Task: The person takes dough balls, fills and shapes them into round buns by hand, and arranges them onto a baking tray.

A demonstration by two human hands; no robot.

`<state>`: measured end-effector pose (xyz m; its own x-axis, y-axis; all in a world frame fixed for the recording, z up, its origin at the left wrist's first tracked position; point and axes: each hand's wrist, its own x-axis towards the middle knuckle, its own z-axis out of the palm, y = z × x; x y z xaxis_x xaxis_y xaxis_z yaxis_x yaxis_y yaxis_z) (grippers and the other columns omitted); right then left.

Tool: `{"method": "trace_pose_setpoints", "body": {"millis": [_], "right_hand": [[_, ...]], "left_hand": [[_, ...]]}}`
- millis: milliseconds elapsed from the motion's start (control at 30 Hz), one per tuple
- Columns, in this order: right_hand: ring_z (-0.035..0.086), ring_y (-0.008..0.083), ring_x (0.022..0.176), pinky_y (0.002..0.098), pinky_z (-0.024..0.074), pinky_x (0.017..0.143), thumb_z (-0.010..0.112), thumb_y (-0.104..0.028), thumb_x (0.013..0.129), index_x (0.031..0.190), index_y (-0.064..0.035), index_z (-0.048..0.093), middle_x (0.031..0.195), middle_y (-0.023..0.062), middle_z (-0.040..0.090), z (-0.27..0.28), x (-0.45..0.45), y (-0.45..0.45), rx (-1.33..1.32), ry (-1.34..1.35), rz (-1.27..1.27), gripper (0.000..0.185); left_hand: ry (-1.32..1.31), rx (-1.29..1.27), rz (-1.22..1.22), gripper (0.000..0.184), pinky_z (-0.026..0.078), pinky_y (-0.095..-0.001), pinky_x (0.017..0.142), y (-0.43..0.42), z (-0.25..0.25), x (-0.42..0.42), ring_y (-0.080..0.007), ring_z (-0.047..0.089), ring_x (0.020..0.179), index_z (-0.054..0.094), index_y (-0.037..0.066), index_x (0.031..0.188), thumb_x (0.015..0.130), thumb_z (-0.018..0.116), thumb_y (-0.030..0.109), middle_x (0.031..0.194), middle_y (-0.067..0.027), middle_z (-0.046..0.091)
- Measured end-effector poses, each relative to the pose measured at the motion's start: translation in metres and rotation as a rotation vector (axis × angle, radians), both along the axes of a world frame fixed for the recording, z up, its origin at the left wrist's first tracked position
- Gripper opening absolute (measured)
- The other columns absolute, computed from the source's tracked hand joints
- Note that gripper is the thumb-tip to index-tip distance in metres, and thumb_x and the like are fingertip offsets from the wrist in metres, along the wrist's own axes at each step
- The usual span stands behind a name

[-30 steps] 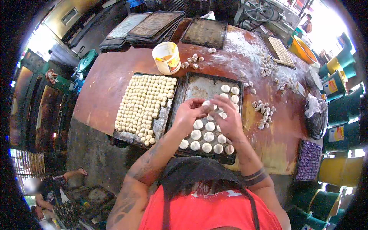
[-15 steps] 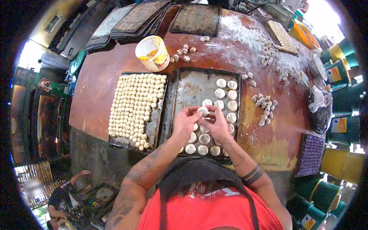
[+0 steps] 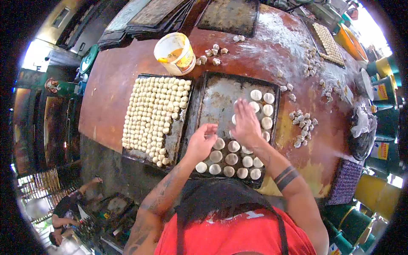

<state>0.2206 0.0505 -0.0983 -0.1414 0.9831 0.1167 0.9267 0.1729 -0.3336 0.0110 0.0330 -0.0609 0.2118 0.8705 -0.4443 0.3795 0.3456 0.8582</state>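
Straight ahead at 12 o'clock, pale dough rounds (image 3: 231, 159) sit on a dark tray (image 3: 216, 95) on the tabletop (image 3: 104, 102), the right hand (image 3: 245, 123) flat above some, the left hand (image 3: 203, 142) at 11 o'clock, each grip loosely open; light, even pressure should suit the dough.

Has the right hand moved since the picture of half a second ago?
Yes: judged against the tray below, the right hand has moved toward the far edge.

I see stacked trays (image 3: 161, 16) at the far left of the tabletop (image 3: 106, 97), an orange basin (image 3: 352, 42) far right, and green drums (image 3: 353, 223) nearer.
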Motion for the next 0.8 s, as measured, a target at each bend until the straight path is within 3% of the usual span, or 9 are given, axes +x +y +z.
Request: {"method": "trace_pose_setpoints", "body": {"millis": [67, 167, 300, 400, 500, 600, 667, 767, 800], "right_hand": [[0.025, 0.0342, 0.148, 0.0457, 0.0199, 0.122, 0.058, -0.051, 0.092, 0.142, 0.0029, 0.044, 0.159, 0.0149, 0.032, -0.005, 0.006, 0.004, -0.147, -0.099, 0.128, 0.075], [0.065, 0.0380, 0.106, 0.0447, 0.0510, 0.092, 0.060, -0.020, 0.090, 0.121, -0.0078, 0.067, 0.114, 0.0200, 0.069, 0.022, 0.066, 0.062, -0.102, 0.202, -0.202, 0.034], [0.066, 0.0389, 0.101, 0.0456, 0.0517, 0.090, 0.055, -0.004, 0.079, 0.115, -0.0046, 0.068, 0.106, 0.0203, 0.070, -0.054, 0.200, 0.100, 0.194, 0.127, -0.282, 0.038], [0.066, 0.0370, 0.101, 0.0446, 0.0516, 0.091, 0.059, -0.010, 0.084, 0.114, -0.0041, 0.068, 0.106, 0.0192, 0.070, -0.068, 0.233, 0.077, 0.030, -0.020, -0.163, 0.032], [0.067, 0.0338, 0.096, 0.0414, 0.0525, 0.089, 0.064, -0.018, 0.087, 0.111, -0.0035, 0.068, 0.102, 0.0182, 0.070, -0.048, 0.215, 0.035, 0.024, 0.300, -0.455, 0.028], [0.062, 0.0153, 0.082, 0.0312, 0.0506, 0.075, 0.070, -0.013, 0.086, 0.106, -0.0044, 0.069, 0.095, 0.0043, 0.069, -0.039, 0.189, -0.010, 0.058, 0.470, -0.630, 0.022], [0.059, 0.0108, 0.083, 0.0276, 0.0500, 0.075, 0.072, -0.011, 0.085, 0.110, -0.0037, 0.068, 0.095, -0.0001, 0.067, -0.021, 0.145, -0.037, -0.138, 1.050, -0.600, 0.026], [0.064, 0.0152, 0.091, 0.0309, 0.0524, 0.085, 0.074, -0.012, 0.083, 0.114, -0.0033, 0.067, 0.100, 0.0048, 0.071, 0.038, 0.053, -0.052, -0.146, 0.897, -0.369, 0.033], [0.065, 0.0143, 0.092, 0.0304, 0.0523, 0.087, 0.076, -0.012, 0.083, 0.114, -0.0028, 0.067, 0.100, 0.0059, 0.071, 0.048, 0.028, -0.054, -0.211, 1.134, -0.327, 0.033]], "left_hand": [[-0.053, -0.044, -0.074, 0.033, 0.051, -0.0322, 0.090, -0.008, -0.004, -0.007, -0.0178, 0.065, 0.102, 0.061, 0.003, 0.122, 0.090, 0.065, 0.008, 0.112, -0.0086, 0.069], [0.009, 0.035, -0.128, 0.028, 0.053, -0.0317, 0.084, -0.011, -0.003, -0.026, -0.0177, 0.067, 0.095, 0.064, 0.002, 0.117, 0.090, 0.066, 0.011, 0.105, -0.0094, 0.071], [0.334, 0.291, -0.054, 0.015, 0.054, -0.0349, 0.077, 0.021, -0.027, -0.077, -0.0290, 0.068, 0.090, 0.068, 0.003, 0.101, 0.087, 0.065, 0.008, 0.098, -0.0157, 0.070], [0.627, 0.766, -0.007, 0.015, 0.053, -0.0400, 0.079, 0.048, -0.027, -0.097, -0.0314, 0.064, 0.086, 0.069, 0.007, 0.095, 0.081, 0.066, 0.005, 0.090, -0.0134, 0.067], [0.752, 1.006, -0.078, 0.015, 0.051, -0.0427, 0.083, 0.070, -0.047, -0.112, -0.0317, 0.062, 0.086, 0.070, 0.009, 0.092, 0.078, 0.067, 0.004, 0.086, -0.0124, 0.065], [0.781, 0.951, -0.132, 0.014, 0.051, -0.0394, 0.084, 0.079, -0.052, -0.110, -0.0277, 0.065, 0.087, 0.070, 0.006, 0.094, 0.080, 0.068, 0.003, 0.089, -0.0094, 0.068], [0.416, 0.492, 0.117, 0.013, 0.053, -0.0356, 0.083, 0.070, -0.026, -0.072, -0.0229, 0.066, 0.087, 0.070, 0.004, 0.095, 0.082, 0.068, 0.003, 0.094, -0.0075, 0.069], [-0.338, 0.001, 0.274, 0.016, 0.055, -0.0287, 0.079, 0.038, -0.007, -0.026, -0.0157, 0.068, 0.087, 0.067, 0.000, 0.102, 0.086, 0.067, 0.001, 0.101, -0.0074, 0.071], [-0.434, -0.058, 0.274, 0.022, 0.056, -0.0284, 0.079, 0.028, -0.003, -0.014, -0.0163, 0.068, 0.087, 0.065, -0.002, 0.107, 0.086, 0.068, 0.001, 0.100, -0.0085, 0.071]]}}
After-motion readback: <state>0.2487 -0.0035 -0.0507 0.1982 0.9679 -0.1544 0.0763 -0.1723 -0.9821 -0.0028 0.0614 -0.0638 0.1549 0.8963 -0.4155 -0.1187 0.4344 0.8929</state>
